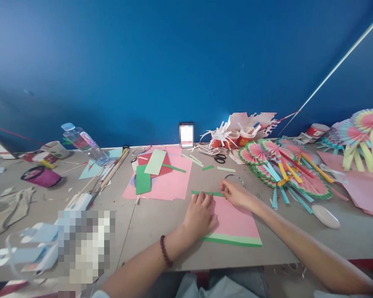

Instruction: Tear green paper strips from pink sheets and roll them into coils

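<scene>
A pink paper sheet (233, 221) with a light green band along its near edge lies on the grey table (149, 231) in front of me. A dark green strip (207, 193) runs along the sheet's far edge. My left hand (199, 215) lies flat on the pink sheet, fingers stretched toward the strip. My right hand (236, 194) rests at the strip's right end, fingers curled and pressed on it. A roll of clear tape (235, 179) sits just beyond my right hand.
Pink, red and green paper sheets (161, 176) lie at centre left. Folded paper fans (286, 169) pile up at right, scissors (219, 158) and paper cups (239, 138) behind. A plastic bottle (85, 142), wooden sticks (112, 174) and a phone (186, 135) stand further back.
</scene>
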`<state>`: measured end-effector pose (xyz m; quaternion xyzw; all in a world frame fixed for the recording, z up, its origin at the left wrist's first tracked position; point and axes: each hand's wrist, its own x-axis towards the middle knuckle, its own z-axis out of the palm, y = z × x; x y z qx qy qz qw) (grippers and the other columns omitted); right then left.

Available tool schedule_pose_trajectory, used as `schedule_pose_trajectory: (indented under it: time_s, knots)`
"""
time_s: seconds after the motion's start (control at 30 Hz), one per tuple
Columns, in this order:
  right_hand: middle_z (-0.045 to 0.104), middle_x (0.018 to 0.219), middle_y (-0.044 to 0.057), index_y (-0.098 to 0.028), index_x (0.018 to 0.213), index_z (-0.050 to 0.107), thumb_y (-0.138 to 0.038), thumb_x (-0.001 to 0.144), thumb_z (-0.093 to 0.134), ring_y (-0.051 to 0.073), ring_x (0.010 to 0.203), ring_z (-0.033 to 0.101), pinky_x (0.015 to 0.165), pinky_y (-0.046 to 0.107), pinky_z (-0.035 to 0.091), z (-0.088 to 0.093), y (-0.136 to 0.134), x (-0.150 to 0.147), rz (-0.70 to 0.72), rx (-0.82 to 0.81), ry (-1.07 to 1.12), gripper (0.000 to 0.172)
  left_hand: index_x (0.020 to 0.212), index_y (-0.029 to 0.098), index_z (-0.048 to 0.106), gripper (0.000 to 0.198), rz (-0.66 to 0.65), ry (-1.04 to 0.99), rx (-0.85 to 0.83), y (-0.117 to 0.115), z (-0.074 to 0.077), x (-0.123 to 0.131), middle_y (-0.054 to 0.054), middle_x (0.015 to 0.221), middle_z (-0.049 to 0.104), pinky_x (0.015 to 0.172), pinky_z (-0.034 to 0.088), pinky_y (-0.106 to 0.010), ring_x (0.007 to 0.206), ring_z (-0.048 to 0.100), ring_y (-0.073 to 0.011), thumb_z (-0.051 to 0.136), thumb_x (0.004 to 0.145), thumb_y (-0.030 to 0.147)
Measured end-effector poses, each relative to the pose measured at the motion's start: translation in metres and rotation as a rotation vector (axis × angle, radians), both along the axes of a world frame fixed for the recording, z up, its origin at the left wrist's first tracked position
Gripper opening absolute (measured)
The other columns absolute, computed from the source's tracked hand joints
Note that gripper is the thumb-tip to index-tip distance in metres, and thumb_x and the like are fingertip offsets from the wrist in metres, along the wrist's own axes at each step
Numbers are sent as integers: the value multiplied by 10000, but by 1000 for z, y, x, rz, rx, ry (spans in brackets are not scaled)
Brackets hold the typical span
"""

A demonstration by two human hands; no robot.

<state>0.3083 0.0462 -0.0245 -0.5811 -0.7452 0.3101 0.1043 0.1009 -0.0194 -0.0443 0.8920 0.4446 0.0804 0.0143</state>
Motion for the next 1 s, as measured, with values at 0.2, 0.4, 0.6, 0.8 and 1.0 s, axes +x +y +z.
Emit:
schedule_pose_trajectory:
  time_s: [0.2, 0.4, 0.6, 0.8, 1.0]
  knots:
    - [605, 680, -18, -179, 917, 579, -43, 873, 502, 145, 654, 562, 627, 226, 336, 5, -1, -3, 32, 38, -60, 162, 1456, 122, 519, 566, 8, 1, 6, -1, -1, 0, -155, 1292, 632, 1032, 455, -477, 1222, 536, -329, 512, 969, 410]
    - [585, 670, -20, -166, 938, 572, -30, 871, 476, 144, 654, 543, 630, 223, 328, 10, -5, -7, 44, 36, -74, 179, 1460, 82, 510, 592, 5, 11, 7, -1, -1, 0, -164, 1312, 623, 1047, 445, -474, 1234, 529, -329, 504, 974, 420]
    - [544, 634, -39, -174, 922, 571, -45, 865, 485, 142, 617, 518, 616, 227, 312, 10, -6, -8, 38, 35, -82, 165, 1448, 73, 518, 598, 3, 17, 12, 0, -1, 0, -168, 1291, 627, 1023, 457, -469, 1216, 528, -324, 517, 969, 431]
    - [518, 609, -45, -179, 888, 566, -35, 851, 480, 134, 593, 477, 596, 221, 286, 14, -7, -10, 34, 44, -68, 172, 1445, 114, 528, 569, 8, -1, 44, -1, -3, 0, -158, 1284, 629, 1025, 454, -482, 1205, 538, -322, 525, 962, 414]
    - [566, 695, -17, -192, 872, 531, -41, 875, 460, 143, 643, 507, 629, 229, 306, 9, -6, -10, 45, 75, -84, 167, 1440, 115, 531, 565, 16, -1, 33, -1, -5, 1, -156, 1297, 624, 1039, 448, -487, 1221, 538, -328, 520, 963, 417]
